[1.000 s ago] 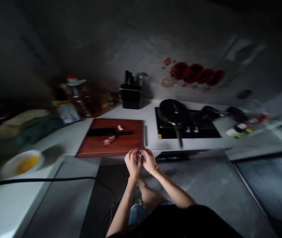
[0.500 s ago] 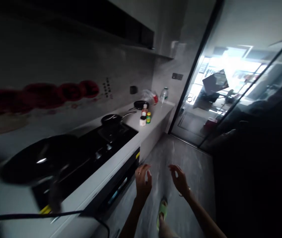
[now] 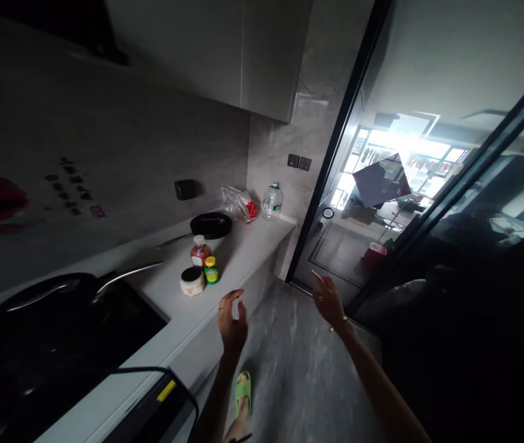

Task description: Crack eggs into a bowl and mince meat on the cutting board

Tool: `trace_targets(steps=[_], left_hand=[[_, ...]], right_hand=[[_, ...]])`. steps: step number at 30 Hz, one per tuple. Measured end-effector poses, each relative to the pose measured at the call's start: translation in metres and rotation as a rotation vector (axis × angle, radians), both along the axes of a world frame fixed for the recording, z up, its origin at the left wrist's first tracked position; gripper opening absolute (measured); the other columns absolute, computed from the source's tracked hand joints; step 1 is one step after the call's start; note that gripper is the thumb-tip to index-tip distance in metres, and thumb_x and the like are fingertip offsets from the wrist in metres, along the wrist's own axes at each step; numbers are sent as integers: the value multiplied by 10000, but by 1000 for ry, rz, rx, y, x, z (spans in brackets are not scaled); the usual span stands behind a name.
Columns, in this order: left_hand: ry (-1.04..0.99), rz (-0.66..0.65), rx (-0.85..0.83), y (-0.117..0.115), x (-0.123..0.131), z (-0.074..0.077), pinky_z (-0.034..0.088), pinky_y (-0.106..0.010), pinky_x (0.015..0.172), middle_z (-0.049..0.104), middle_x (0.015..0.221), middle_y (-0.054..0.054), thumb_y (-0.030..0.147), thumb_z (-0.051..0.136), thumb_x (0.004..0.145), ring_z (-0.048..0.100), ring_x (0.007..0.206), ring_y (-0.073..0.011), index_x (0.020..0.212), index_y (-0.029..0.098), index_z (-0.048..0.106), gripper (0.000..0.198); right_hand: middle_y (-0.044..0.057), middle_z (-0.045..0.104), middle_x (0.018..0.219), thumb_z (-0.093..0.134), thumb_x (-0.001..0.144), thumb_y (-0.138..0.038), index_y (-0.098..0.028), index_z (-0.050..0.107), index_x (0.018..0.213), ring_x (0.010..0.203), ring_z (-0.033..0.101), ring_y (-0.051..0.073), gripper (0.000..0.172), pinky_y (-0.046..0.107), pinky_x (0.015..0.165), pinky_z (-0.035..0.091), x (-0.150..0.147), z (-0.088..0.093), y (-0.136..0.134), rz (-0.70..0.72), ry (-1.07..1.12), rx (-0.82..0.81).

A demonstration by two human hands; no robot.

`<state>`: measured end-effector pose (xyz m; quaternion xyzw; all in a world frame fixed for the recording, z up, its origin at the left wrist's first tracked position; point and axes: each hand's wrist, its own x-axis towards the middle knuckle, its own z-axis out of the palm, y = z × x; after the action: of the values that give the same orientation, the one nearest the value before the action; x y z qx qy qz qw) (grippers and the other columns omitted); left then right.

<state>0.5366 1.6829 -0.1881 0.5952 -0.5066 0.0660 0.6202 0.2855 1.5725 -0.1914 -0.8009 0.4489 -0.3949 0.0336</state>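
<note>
In the head view, with the green jar (image 3: 211, 272) as landmark, the left hand (image 3: 233, 321) is off the counter (image 3: 243, 243) just to its right and nearer the body; thumb and curved fingers stand apart, nothing between them. The right hand (image 3: 329, 298), well to its right, looks loosely open with a finger forward, and seems empty. The white jar (image 3: 192, 283) sits close on its left, the red bottle (image 3: 200, 252) just behind. In such a tight group, a good grip would come from above, fingers clear of the neighbours.
</note>
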Motion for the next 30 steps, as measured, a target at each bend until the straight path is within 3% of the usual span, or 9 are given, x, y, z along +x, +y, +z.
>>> trace_targets(steps=[3, 6, 12, 16, 20, 23, 25, 28, 30], left_hand=[[15, 27, -28, -77, 16, 1, 412, -350, 895, 589, 1026, -72, 248, 441, 863, 536, 992, -184, 1024, 180, 577, 221], [10, 59, -62, -154, 30, 6, 406, -348, 895, 598, 1007, -67, 241, 447, 858, 539, 975, -182, 1007, 180, 586, 212], [-24, 99, -99, -288, 32, 35, 415, -329, 877, 602, 968, -65, 226, 446, 857, 543, 963, -178, 959, 175, 606, 196], [-89, 91, -106, -373, 21, 46, 410, -331, 880, 607, 966, -61, 224, 440, 861, 543, 969, -180, 961, 185, 609, 201], [-144, 149, -109, -457, 10, 42, 408, -332, 875, 610, 957, -57, 222, 448, 857, 552, 954, -181, 942, 191, 618, 193], [-138, 225, -117, -512, -1, 38, 404, -334, 885, 611, 955, -56, 219, 456, 854, 552, 964, -185, 932, 191, 621, 185], [-125, 266, -116, -542, -12, 40, 404, -334, 886, 610, 954, -56, 216, 459, 852, 552, 962, -185, 925, 188, 622, 180], [-116, 293, -115, -578, -28, 45, 410, -326, 879, 606, 956, -55, 217, 459, 853, 555, 951, -181, 908, 188, 623, 175], [-118, 295, -117, -594, -35, 47, 413, -326, 883, 606, 961, -53, 224, 458, 854, 558, 954, -182, 901, 191, 626, 177]], right_hand=[[84, 514, 940, 412, 788, -127, -171, 414, 1349, 920, 475, 196, 563, 347, 872, 420, 16, 24, -117, -91, 148, 31], [77, 506, 974, 424, 798, -159, -219, 354, 1387, 933, 465, 189, 596, 309, 854, 407, 26, 56, -226, -216, 267, 76], [126, 487, 1097, 424, 834, -226, -225, 272, 1423, 1026, 435, 242, 608, 333, 815, 386, 43, 119, -417, -315, 422, 30], [141, 467, 1160, 424, 841, -241, -251, 234, 1431, 1033, 428, 265, 621, 350, 796, 373, 57, 140, -539, -320, 433, -45], [156, 446, 1217, 421, 845, -246, -225, 247, 1424, 1085, 386, 284, 605, 383, 834, 338, 65, 158, -653, -300, 465, -160], [164, 434, 1242, 411, 856, -255, -179, 258, 1419, 1113, 352, 286, 589, 405, 881, 294, 68, 173, -721, -247, 528, -257], [165, 435, 1244, 402, 861, -257, -151, 282, 1408, 1120, 335, 289, 570, 422, 901, 268, 69, 181, -752, -205, 563, -316], [162, 461, 1202, 352, 876, -193, -130, 378, 1357, 1096, 338, 292, 486, 450, 898, 258, 67, 191, -778, -183, 568, -358], [160, 477, 1160, 328, 877, -147, -132, 441, 1314, 1077, 344, 294, 452, 464, 888, 263, 65, 196, -780, -180, 536, -364]])
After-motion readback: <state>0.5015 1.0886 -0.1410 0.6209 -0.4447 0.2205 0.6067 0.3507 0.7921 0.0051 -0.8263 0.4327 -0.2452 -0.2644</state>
